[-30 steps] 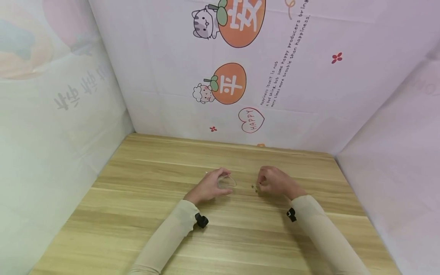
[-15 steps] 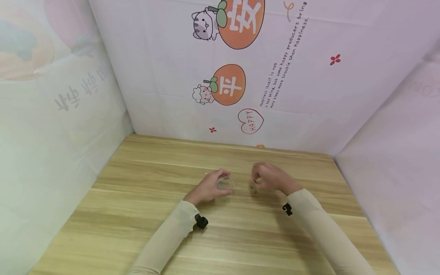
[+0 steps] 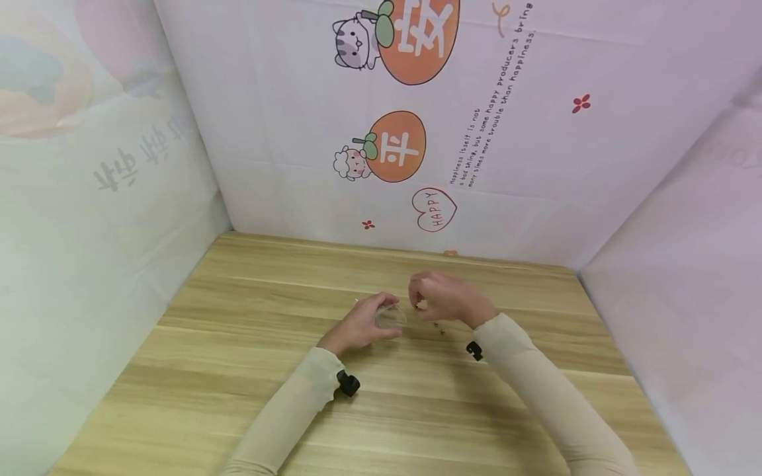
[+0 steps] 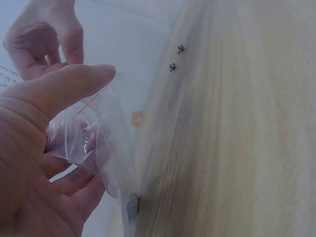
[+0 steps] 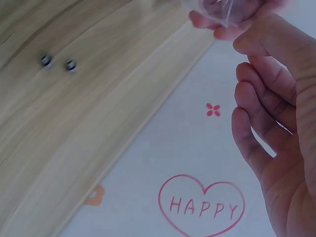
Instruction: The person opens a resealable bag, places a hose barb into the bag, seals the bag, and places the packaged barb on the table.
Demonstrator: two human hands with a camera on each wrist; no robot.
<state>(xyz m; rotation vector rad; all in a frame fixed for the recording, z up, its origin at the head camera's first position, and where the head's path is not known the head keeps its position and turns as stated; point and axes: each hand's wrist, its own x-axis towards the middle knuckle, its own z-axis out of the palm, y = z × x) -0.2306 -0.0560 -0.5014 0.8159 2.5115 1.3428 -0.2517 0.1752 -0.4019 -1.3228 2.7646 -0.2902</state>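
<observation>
My left hand (image 3: 360,322) holds a clear plastic zip bag (image 4: 114,143) by its mouth, thumb and fingers spread so that the mouth gapes. Small dark metal pieces (image 4: 132,207) show low in the bag. Close to the mouth, my right hand (image 3: 445,297) pinches a tiny dark piece (image 3: 417,306), mostly hidden by the fingertips; it resembles the screws on the table. Two small metal screws (image 5: 46,60) lie on the wood, below and to the right of the bag in the head view.
A wood-grain table (image 3: 333,423) carries everything. A white printed sheet (image 3: 286,132) rises along its back edge, and pale side walls (image 3: 684,277) stand at left and right. Black wrist cameras (image 3: 348,383) sit on both sleeves.
My right hand has picked a small piece up from beside the screws and moved left to the bag. The left hand and bag have stayed in place.
</observation>
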